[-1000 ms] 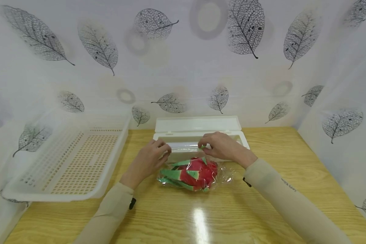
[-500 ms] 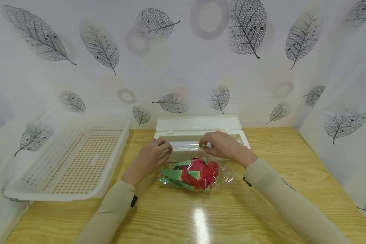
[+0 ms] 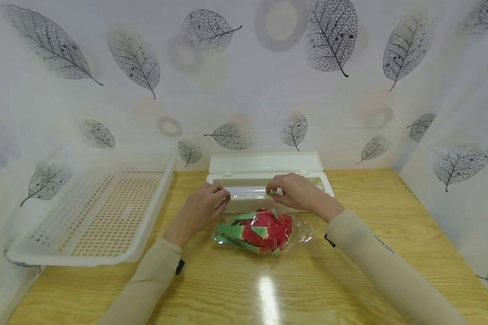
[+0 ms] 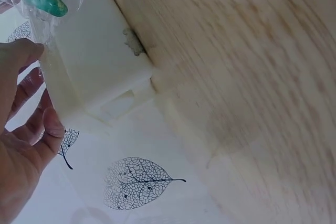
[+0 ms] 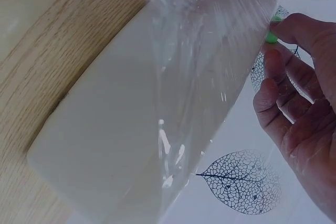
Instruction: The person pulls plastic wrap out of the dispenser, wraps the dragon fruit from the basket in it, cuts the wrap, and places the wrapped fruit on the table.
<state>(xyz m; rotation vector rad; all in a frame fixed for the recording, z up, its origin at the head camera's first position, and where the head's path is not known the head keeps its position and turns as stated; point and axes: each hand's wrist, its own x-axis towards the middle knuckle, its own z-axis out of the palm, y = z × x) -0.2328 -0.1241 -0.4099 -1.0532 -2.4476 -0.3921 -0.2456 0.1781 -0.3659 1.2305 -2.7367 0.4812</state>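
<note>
A white cling film box [image 3: 244,206] stands with its lid [image 3: 264,163] tipped back and a roll of clear film [image 3: 244,191] inside. My left hand [image 3: 199,208] grips the box's front rim near the left corner, thumb in front in the left wrist view. Farther right, thumb and finger of my right hand [image 3: 298,193] pinch a small green slide cutter [image 5: 272,31] at the rim. Its other fingers are bent. Before the box lies a red dragon fruit with green scales [image 3: 264,232], loosely wrapped in clear film [image 5: 184,77], which hangs over the box front in the right wrist view.
A white perforated plastic basket [image 3: 132,253] stands on the left side of the wooden table [image 3: 236,293]. Behind the table and at both sides hangs a pale curtain [image 3: 244,81] with a leaf print.
</note>
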